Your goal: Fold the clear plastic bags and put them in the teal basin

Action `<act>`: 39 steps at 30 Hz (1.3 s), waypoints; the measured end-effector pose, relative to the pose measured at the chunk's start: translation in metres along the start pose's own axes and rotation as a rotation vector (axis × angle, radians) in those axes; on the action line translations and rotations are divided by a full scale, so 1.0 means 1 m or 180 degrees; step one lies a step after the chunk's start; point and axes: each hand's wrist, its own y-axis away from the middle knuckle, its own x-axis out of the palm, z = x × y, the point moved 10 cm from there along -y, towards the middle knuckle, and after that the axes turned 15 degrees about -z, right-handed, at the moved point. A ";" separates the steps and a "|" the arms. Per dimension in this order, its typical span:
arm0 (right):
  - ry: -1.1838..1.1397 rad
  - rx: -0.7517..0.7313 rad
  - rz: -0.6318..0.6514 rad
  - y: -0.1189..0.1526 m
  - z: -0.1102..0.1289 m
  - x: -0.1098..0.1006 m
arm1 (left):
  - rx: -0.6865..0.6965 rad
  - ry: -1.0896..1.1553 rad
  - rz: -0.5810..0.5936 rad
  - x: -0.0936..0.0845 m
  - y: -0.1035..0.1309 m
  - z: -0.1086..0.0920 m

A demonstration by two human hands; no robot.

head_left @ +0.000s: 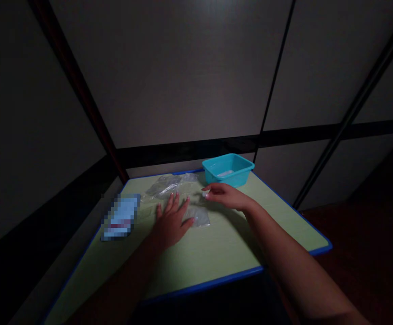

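Observation:
My left hand point(172, 223) lies palm down with its fingers spread, over the near edge of some clear plastic bags. One small clear plastic bag point(199, 216) lies flat beside its thumb. Beyond the fingertips is a crumpled pile of clear plastic bags point(164, 185). My right hand point(225, 196) is above the table, just in front of the blue basin point(228, 178). Its thumb and fingers are curled together, with a small whitish spot at their tips; whether that is an object or a nail is unclear.
The pale green table point(196, 266) has a blue edge point(230, 275). Something whitish point(226, 173) lies inside the basin. A light blue, blurred-out packet or booklet point(122, 216) lies at the table's left side. Grey wall panels point(183, 81) stand right behind the table.

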 end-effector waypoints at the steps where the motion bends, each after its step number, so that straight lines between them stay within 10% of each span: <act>1: -0.0300 0.0332 -0.0209 -0.003 -0.007 -0.006 | 0.0075 0.0045 0.0000 0.000 0.000 -0.003; 8: -0.1657 0.1701 -0.0054 -0.002 -0.039 0.017 | 0.0373 0.0310 -0.0029 0.002 0.001 -0.018; 17: -0.1746 0.1966 -0.0273 -0.006 -0.054 0.020 | 0.0491 0.0346 0.0045 0.007 -0.002 -0.033; 22: 0.0159 0.1071 -0.0688 -0.015 -0.050 -0.008 | 0.0522 0.0284 -0.0038 0.007 -0.001 -0.033; 27: 0.2533 0.0039 -0.0055 -0.013 -0.040 0.006 | 0.0398 0.0193 -0.0011 0.010 -0.001 -0.027; 39: 0.3058 0.0049 0.0133 -0.002 -0.035 0.021 | 0.0281 0.0240 0.0221 0.019 -0.001 -0.024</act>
